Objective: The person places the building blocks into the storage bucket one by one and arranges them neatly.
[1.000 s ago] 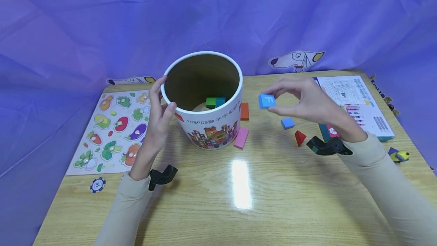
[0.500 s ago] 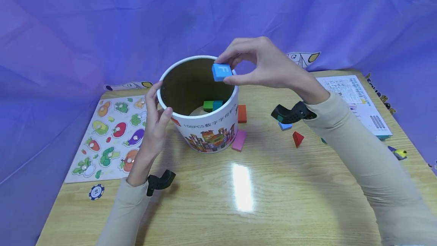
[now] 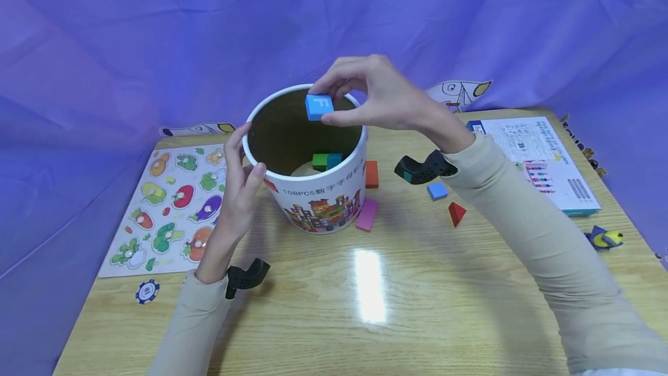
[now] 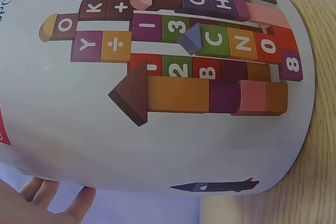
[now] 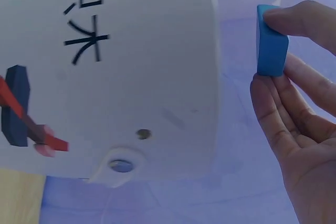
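A white bucket [image 3: 292,185] with printed toy blocks on its side stands at the table's middle. My left hand [image 3: 237,190] grips its rim on the left side, with fingers [image 4: 79,203] showing beyond the wall in the left wrist view. Thumb and fingers of my right hand [image 3: 381,97] pinch a blue toy block [image 3: 319,107] marked F above the bucket's mouth. In the right wrist view the same block [image 5: 272,45] is seen edge-on, above the rim. Down inside the bucket lie a green block [image 3: 320,161] and a teal block [image 3: 334,161].
Right of the bucket lie an orange block [image 3: 371,174], a pink block [image 3: 367,215], a blue block [image 3: 437,190] and a red triangular block [image 3: 456,213]. A vegetable puzzle board [image 3: 172,237] and a poker chip [image 3: 148,291] are left, a flat box [image 3: 566,173] right.
My right hand has carried the blue F block leftward and up, from over the table to above the bucket's mouth. The left hand keeps its grip on the rim.
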Demonstrator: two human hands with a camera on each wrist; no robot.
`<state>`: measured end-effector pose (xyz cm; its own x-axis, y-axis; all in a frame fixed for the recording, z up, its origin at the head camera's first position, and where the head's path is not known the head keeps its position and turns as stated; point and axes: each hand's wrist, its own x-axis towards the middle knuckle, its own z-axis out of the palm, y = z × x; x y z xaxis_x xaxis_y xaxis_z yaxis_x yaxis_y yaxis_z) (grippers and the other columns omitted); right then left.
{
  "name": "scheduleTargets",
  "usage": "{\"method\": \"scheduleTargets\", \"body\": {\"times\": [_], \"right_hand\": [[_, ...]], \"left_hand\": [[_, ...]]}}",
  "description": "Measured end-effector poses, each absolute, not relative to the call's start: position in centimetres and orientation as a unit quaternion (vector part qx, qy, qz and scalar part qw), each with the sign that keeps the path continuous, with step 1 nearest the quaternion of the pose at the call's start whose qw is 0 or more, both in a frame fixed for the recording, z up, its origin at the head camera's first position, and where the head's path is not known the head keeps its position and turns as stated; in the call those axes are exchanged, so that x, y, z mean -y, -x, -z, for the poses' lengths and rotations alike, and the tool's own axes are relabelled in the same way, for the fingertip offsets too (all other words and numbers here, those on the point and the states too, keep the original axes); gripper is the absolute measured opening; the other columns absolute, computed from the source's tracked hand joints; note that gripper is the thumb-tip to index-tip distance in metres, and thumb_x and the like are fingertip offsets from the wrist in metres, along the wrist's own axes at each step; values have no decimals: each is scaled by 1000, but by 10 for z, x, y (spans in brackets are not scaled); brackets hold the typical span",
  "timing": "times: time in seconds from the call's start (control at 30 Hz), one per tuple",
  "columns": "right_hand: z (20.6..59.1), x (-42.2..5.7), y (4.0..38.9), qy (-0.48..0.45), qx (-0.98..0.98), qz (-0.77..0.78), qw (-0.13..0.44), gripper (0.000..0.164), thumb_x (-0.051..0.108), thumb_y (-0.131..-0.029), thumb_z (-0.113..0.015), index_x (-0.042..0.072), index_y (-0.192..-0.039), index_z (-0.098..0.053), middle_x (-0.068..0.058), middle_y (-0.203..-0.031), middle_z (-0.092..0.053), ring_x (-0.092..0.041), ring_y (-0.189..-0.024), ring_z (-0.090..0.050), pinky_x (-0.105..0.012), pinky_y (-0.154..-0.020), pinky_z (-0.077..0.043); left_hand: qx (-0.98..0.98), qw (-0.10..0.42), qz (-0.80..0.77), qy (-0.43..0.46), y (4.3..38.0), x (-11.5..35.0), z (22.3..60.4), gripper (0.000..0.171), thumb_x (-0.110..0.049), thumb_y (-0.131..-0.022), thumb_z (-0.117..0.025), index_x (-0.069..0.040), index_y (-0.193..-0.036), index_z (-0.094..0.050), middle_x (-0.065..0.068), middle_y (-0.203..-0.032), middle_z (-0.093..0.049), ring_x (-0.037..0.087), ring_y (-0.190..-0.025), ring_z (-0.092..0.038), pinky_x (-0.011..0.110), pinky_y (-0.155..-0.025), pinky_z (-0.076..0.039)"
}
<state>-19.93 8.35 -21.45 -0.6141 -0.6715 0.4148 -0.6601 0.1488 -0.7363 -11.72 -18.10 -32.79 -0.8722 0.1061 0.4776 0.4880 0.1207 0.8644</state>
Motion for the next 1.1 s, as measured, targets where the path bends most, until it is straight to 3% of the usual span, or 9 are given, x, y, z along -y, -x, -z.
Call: {"method": "scheduleTargets", "body": {"times": [0.47, 0.7, 0.93, 1.1], "right_hand": [[231, -79, 203, 433, -757, 488, -4, 35, 12, -80, -79, 6, -113, -70, -5, -109, -67, -11, -95, -65, -28, -93, -52], [232, -90, 200, 442, -736, 513, 1, 34, 7, -81, -77, 2, -114, -69, -9, -109, -66, -14, -100, -63, -30, -96, -51], [243, -124, 187, 432, -718, 545, -20, 35, -3, -80, -74, 0, -115, -68, -11, -108, -66, -21, -101, -63, -31, -94, -52], [275, -166, 177, 393, -752, 530, -17, 34, -3, -81, -73, 1, -114, -68, -8, -109, -67, -18, -100, -63, -24, -95, -50]], "left_hand": [[725, 139, 643, 205, 120, 181, 330, 68, -18, -90, -47, -20, -152, -19, 5, -154, -27, 56, -122, -43, 25, -89, -54], [730, 143, 637, 200, 119, 183, 328, 68, -16, -89, -47, -20, -152, -20, 3, -155, -26, 54, -123, -43, 23, -89, -54], [729, 145, 638, 203, 120, 180, 328, 68, -16, -89, -47, -19, -152, -20, 4, -155, -26, 50, -127, -39, 23, -89, -54], [725, 143, 641, 208, 121, 179, 329, 69, -19, -89, -49, -21, -152, -21, 4, -154, -27, 52, -124, -42, 24, -88, -54]]}}
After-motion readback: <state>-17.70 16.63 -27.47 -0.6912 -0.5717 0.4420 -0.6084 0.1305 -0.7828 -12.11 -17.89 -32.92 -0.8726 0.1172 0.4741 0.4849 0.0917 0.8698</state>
